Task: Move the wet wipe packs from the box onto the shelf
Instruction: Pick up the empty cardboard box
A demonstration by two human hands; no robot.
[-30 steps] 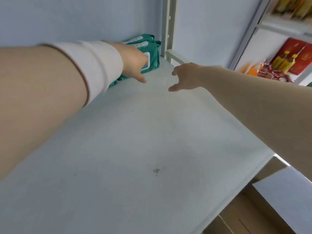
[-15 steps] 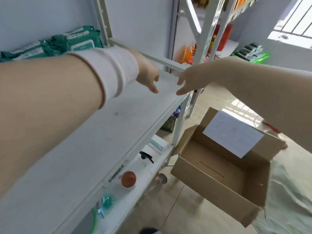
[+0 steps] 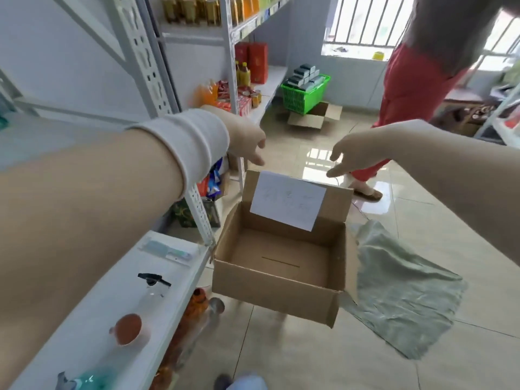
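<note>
An open cardboard box sits on the tiled floor beside the rack, with a white paper sheet on its raised back flap. Nothing lies inside it. My left hand, with a white band on the wrist, hovers above the box's far left corner, fingers loose and holding nothing. My right hand hangs above the far right of the box, fingers relaxed, also holding nothing. The white shelf runs along the left under my forearm. No full wet wipe pack shows; only a green sliver sits at the left edge.
A lower shelf holds a packaged toothbrush, a black trigger sprayer and an orange cap. A grey-green cloth lies right of the box. A person in red stands behind. A green basket and another carton sit further back.
The view has swung from the shelf down to the floor box. Both hands left the green packs on the shelf and moved out over the box, holding nothing.
</note>
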